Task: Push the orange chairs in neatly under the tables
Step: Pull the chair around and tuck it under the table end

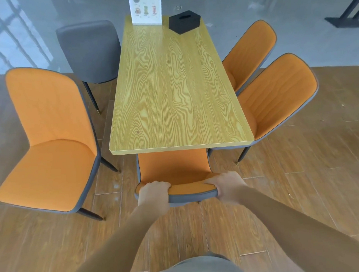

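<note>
At lower centre, the left hand (154, 194) and right hand (225, 186) each keep a closed grip on the top corners of the orange chair (173, 170), steering its seat squarely under the counter (175, 89).

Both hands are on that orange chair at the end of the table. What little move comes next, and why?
Probably let go and turn to the pulled-out orange chair on the left. The left hand and right hand grip the end chair, whose seat already sits under the table, while the left one stands clear, angled away.
</note>
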